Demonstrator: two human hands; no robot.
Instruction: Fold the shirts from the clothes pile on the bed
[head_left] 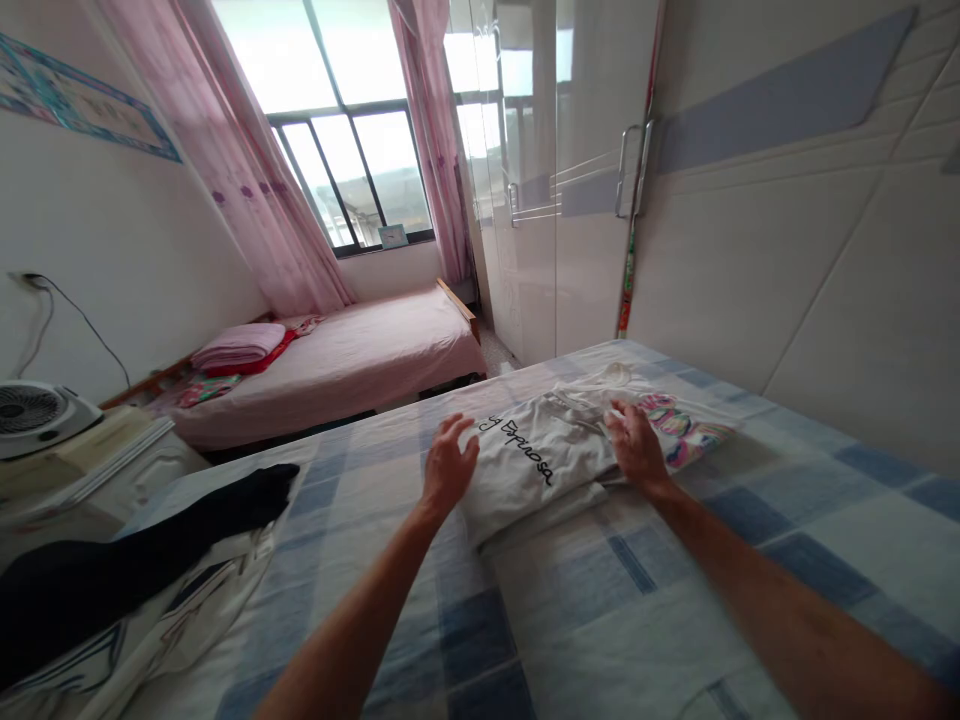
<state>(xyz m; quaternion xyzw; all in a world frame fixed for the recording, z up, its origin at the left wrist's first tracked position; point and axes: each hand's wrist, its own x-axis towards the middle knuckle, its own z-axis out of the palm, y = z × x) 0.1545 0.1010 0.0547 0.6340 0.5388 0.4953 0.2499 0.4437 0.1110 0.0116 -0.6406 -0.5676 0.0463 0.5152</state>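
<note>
A white T-shirt [517, 470] lies partly folded on the checked bed sheet [555, 590]. Black handwriting-style lettering crosses its left part, and a bright multicoloured print [686, 430] shows on its right part. At the shirt's left edge is my left hand [450, 460], fingers apart and slightly bent, with nothing in them. My right hand [636, 445] is over the shirt between the lettering and the print. Its fingers are loosely curled and apart, with no cloth visibly pinched; whether the fingertips touch the fabric is unclear.
Dark clothing [172, 545] and white striped clothing [187, 620] lie on the bed's left side. A fan [41, 415] stands on a cabinet at far left. Beyond is a pink bed [367, 355] below a window. Glossy wardrobe doors [592, 230] line the right.
</note>
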